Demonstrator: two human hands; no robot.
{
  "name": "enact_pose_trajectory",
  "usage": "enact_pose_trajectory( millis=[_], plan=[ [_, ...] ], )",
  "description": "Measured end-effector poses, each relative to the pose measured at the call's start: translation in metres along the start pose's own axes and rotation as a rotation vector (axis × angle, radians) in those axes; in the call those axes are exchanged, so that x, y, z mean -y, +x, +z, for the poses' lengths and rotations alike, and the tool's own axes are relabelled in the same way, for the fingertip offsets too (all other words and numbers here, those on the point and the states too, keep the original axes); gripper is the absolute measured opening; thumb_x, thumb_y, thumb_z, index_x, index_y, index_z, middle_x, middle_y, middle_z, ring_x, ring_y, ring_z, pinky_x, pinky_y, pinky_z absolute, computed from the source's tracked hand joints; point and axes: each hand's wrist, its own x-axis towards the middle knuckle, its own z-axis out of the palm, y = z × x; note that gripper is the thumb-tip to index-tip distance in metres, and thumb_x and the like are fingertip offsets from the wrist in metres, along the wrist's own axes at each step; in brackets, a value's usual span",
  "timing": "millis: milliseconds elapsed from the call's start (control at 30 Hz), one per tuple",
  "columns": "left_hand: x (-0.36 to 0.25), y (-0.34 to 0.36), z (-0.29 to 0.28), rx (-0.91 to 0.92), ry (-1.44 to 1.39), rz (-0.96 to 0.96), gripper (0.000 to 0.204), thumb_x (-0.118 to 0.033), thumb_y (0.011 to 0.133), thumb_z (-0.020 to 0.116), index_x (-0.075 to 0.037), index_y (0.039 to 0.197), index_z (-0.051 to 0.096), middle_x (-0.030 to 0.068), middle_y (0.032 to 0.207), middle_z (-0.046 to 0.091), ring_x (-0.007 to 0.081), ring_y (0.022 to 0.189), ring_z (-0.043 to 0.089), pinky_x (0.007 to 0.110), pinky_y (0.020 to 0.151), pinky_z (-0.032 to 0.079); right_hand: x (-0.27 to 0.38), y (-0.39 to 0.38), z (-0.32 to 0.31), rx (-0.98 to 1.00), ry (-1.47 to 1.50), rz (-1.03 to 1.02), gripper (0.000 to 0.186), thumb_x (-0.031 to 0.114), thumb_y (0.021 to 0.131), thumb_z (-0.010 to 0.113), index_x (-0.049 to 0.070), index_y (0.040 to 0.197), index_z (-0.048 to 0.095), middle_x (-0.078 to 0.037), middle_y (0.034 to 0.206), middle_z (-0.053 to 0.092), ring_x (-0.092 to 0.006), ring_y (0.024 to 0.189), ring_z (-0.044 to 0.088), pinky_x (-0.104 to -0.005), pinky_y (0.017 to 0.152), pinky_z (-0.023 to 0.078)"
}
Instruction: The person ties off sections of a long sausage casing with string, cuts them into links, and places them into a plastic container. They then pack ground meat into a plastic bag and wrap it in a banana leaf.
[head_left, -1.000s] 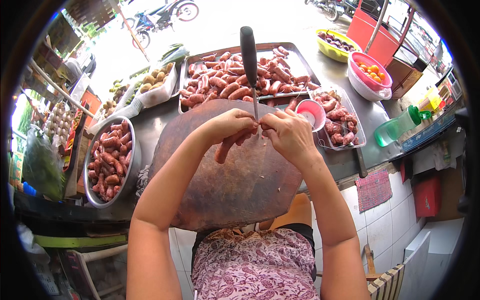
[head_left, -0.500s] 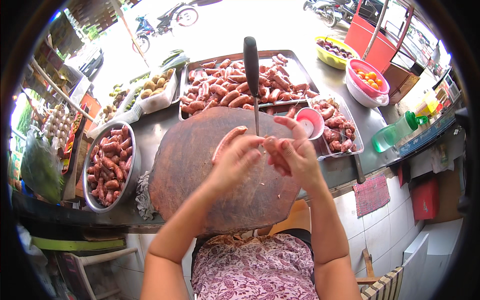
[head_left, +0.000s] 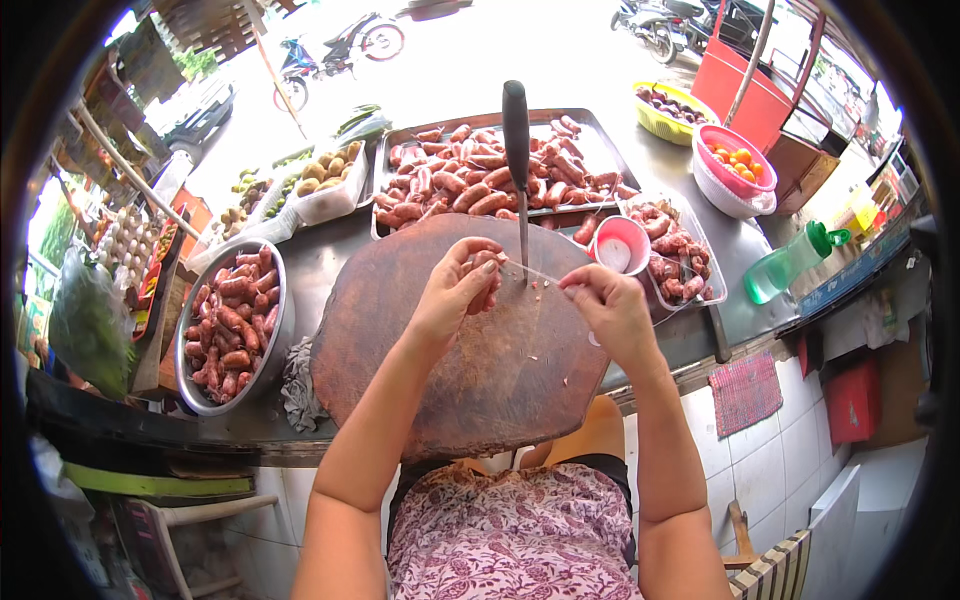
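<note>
Sunlit street [head_left: 520, 50] beyond a steel counter [head_left: 330, 260], white tiled wall [head_left: 790, 450] below

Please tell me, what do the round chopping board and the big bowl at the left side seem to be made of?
The chopping board looks like thick wood: dark brown, matt, worn and stained on its top. The bowl of sausages looks like metal, probably steel: its grey rim shines and reflects light.

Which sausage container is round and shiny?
The metal bowl left of the round chopping board; the big tray and small tray are rectangular.
</note>
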Motion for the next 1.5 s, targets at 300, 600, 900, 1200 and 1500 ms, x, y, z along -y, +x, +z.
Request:
enact_pose_trajectory(
  millis=[300,600,900,1200,1500],
  plan=[
    [0.009,0.047,-0.009,0.065,0.439,-0.077,0.019,-0.021,0.101,0.063,-0.008,0.114,0.061,-0.0013,0.082,0.059,0.0056,0.071,0.053,0.023,0.064,0.045,-0.034,0.052,-0.001,-0.229,-0.621,-0.117,0.014,0.013,0.091,0.060,0.004,0.091,0.070,-0.020,0.083,0.071,-0.0381,0.079,0.070,-0.0453,0.070,0.053],
    [0.022,0.184,-0.128,-0.188,0.383,0.128,0.029,-0.009,0.086,0.068,-0.007,0.115,0.064,0.0030,0.085,0.064,0.0105,0.070,0.062,0.025,0.061,0.053,-0.058,-0.001,0.037,-0.036,-0.753,-0.186,0.007,0.016,0.094,0.059,0.009,0.094,0.063,-0.018,0.078,0.070,-0.0384,0.072,0.069,-0.0495,0.062,0.052],
    [0.031,0.230,-0.110,-0.538,1.470,0.242,0.065,-0.022,0.098,0.058,-0.001,0.154,0.033,0.0313,0.150,0.042,0.0428,0.142,0.041,0.047,0.116,0.035,-0.057,0.003,0.042,-0.101,-0.621,-0.202,0.006,0.011,0.095,0.060,0.007,0.097,0.064,-0.018,0.080,0.070,-0.0371,0.074,0.069,-0.0461,0.063,0.052],
    [-0.005,0.004,-0.017,-0.215,0.843,0.481,0.020,-0.007,0.093,0.065,0.002,0.109,0.072,0.0147,0.099,0.075,0.0217,0.094,0.070,0.033,0.085,0.053,-0.027,-0.007,0.035,-0.047,-0.322,-0.311,0.004,0.009,0.092,0.065,0.006,0.092,0.069,-0.017,0.085,0.070,-0.0356,0.075,0.069,-0.0423,0.065,0.053],
    [0.018,-0.091,0.034,0.172,-0.156,-0.109,0.029,-0.023,0.102,0.062,0.005,0.097,0.069,0.0157,0.092,0.074,0.0219,0.087,0.072,0.035,0.085,0.057,0.034,-0.054,0.017,0.122,-0.198,-0.471,0.018,0.000,0.086,0.064,0.007,0.101,0.070,-0.015,0.089,0.069,-0.0353,0.081,0.068,-0.0405,0.069,0.054]
  ],
)
